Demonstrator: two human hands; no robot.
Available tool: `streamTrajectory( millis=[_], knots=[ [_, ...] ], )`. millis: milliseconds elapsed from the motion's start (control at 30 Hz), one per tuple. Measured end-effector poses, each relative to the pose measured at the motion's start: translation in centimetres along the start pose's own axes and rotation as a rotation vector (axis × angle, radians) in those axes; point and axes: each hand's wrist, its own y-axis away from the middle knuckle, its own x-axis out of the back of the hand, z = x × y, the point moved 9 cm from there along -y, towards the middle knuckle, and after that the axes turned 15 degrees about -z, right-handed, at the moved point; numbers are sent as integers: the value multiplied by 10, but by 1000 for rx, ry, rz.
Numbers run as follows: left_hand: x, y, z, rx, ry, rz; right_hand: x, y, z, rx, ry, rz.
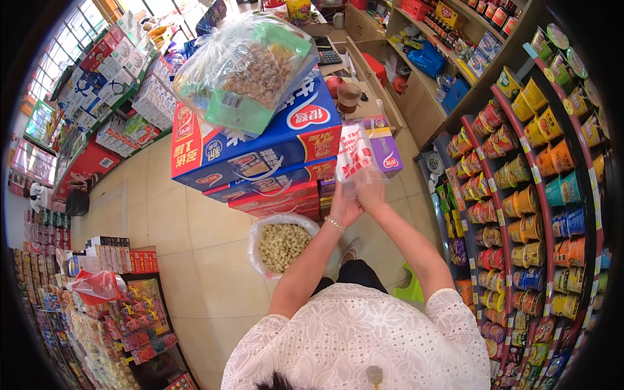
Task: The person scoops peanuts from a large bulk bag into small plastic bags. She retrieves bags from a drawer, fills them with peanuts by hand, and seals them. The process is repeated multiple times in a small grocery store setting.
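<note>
Both of my hands are together in front of me at a clear plastic bag packet with red printing. My left hand, with a bracelet at the wrist, grips its lower end from the left. Close beside it, my right hand holds the same end, and the film covers part of the fingers. The packet's upper part leans over a purple carton. Below and left of my hands, a white sack on the floor holds unshelled peanuts.
Stacked blue and red cartons rise at front left, topped by a bulging clear bag of packaged food. Behind them are a calculator and a plastic cup. Shelves of instant noodle cups line my right, near a green stool.
</note>
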Motion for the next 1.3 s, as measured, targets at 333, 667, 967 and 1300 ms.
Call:
streamTrajectory(
  millis=[333, 667, 967, 1300],
  knots=[
    [-7, -14, 2, -108, 77, 58, 29, 7, 1, 136, -82, 109],
    [-22, -20, 9, -137, 151, 114, 63, 82, 41, -288, -602, 401],
    [-36, -15, 8, -59, 190, 24, 1, 186, 84, -916, -2007, 438],
    [3, 58, -64, 443, -348, 126, 0, 254, 42, -1035, -2420, 483]
  ],
)
